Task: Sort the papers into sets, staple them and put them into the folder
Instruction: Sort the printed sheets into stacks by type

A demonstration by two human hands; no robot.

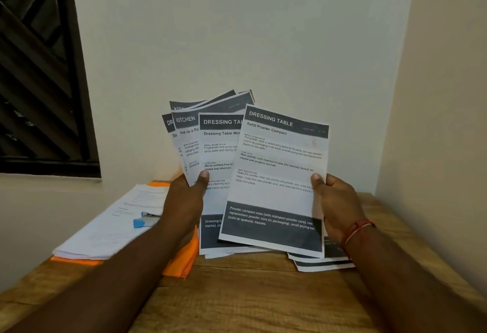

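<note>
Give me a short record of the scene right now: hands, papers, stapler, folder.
left hand: grips a fan of printed sheets, headers reading KITCHEN and DRESSING TABLE
right hand: pinches the front sheet, headed DRESSING TABLE, Refill Powder Compact
stapler: blue, lying on a white paper stack, untouched
folder: orange, on the table under that stack
loose sheets: a few lie on the table below the right wrist
</note>
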